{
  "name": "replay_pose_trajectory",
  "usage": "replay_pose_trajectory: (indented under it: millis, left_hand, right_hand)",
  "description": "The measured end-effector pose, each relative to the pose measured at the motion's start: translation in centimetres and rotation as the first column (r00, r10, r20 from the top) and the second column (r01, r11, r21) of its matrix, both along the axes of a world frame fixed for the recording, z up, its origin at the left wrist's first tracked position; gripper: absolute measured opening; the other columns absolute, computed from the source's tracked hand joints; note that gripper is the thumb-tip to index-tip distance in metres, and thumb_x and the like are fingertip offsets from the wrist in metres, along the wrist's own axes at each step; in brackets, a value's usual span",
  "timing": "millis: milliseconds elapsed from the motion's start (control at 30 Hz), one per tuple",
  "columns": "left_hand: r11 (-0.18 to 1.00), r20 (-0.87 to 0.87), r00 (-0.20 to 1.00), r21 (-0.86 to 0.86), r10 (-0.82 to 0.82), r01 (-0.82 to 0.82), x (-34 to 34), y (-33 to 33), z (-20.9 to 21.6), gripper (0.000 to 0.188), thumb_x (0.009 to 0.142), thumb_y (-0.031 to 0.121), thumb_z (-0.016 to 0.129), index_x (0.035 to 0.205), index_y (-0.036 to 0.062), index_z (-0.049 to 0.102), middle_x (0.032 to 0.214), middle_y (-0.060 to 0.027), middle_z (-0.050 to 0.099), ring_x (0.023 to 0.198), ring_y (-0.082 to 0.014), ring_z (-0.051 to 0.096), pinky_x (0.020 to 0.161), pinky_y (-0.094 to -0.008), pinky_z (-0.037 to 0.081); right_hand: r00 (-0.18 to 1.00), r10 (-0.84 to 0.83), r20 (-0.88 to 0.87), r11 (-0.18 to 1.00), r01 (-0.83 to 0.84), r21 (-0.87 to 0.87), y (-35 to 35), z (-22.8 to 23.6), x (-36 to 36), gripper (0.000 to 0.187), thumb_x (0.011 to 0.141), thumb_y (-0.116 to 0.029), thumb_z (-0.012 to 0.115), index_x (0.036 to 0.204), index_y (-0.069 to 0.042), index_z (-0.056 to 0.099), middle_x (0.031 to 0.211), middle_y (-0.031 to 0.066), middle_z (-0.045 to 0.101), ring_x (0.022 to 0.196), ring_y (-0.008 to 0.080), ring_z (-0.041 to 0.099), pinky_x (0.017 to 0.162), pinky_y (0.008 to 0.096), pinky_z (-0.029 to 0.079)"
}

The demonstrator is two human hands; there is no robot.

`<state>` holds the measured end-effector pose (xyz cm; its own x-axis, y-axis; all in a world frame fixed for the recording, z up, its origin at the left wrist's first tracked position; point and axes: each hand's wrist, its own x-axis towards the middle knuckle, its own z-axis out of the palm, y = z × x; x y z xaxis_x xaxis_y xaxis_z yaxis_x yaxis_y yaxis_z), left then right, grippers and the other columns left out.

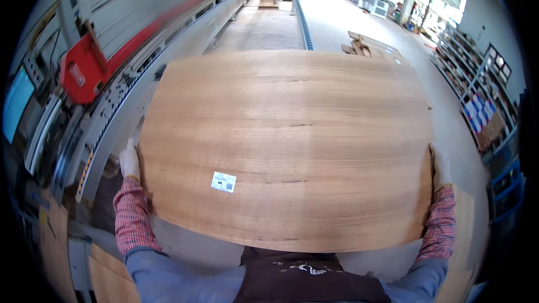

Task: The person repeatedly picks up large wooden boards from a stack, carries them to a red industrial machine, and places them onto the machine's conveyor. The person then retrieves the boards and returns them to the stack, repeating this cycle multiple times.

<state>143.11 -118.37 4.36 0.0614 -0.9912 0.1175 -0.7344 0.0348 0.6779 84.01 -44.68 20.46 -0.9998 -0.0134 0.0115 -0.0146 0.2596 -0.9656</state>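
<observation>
My gloved left hand (129, 161) and right hand (442, 168) grip a wide wooden board (269, 134) by opposite edges; even, level support seems best.

Window (453, 3) glares; edges bend darkly.

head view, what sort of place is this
Probably a woodworking workshop: a large wood-grain panel is in front of the wearer, a long machine with a red band stands at left, and loaded shelving lines the right wall.
</observation>
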Motion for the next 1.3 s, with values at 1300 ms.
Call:
replay_pose_trajectory:
  millis: [1300]
  left_hand:
    - [0.889,0.115,0.884,0.011,0.453,-0.457,5.3,15.7,13.6,0.076,0.096,0.061,0.045,0.112,-0.0074,0.072,0.122,-0.0334,0.066,0.119,-0.0467,0.062,0.105,-0.0468,0.044]
  right_hand:
    - [0.809,0.562,0.171,0.827,-0.557,-0.083,-21.5,-10.4,-20.3,0.039,0.1,-0.03,0.064,0.11,0.007,0.071,0.101,0.0099,0.073,0.088,0.0202,0.068,0.079,0.0334,0.054]
